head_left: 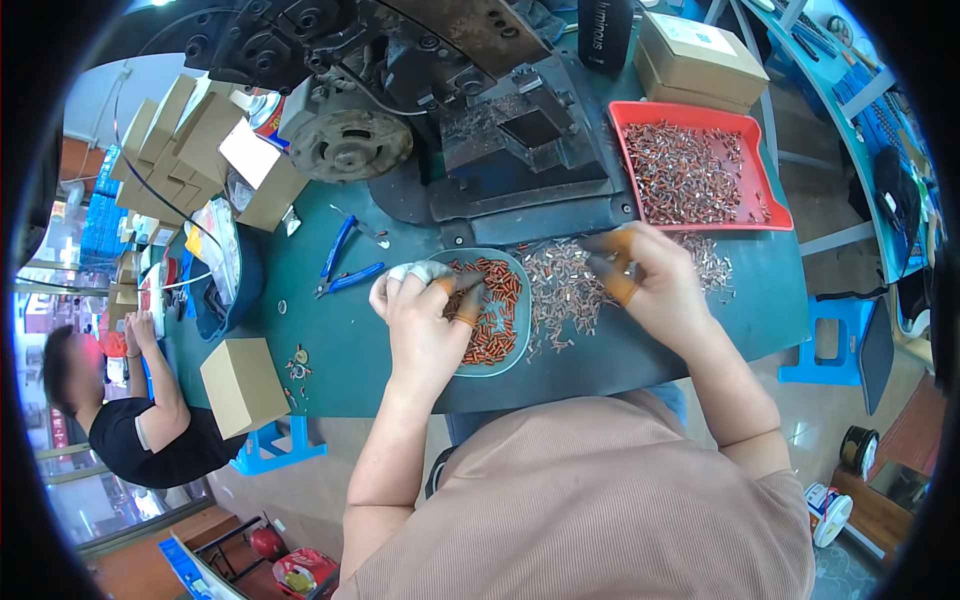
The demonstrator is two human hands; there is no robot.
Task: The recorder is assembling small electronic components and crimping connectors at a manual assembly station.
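Observation:
My left hand (425,315) is over a rounded tray (524,335) of small copper-coloured cylindrical pieces (490,345). Its thumb and forefinger, in orange and dark finger covers, come close together above the pieces. Whitish covers wrap its other fingers, which are curled. Whatever the pinch holds is too small to make out. Over a loose heap of small silvery pieces (565,290) on the table is my right hand (655,280), its thumb and forefinger bent toward each other. Motion smears those dark-covered fingertips, so I cannot tell whether they hold a piece.
A dark metal machine (530,130) stands behind the trays. At the back right, a red tray (775,205) holds mixed pieces beside a cardboard box (695,65). Blue-handled pliers (345,260) and a small carton (245,385) lie left. A co-worker (135,430) sits at far left.

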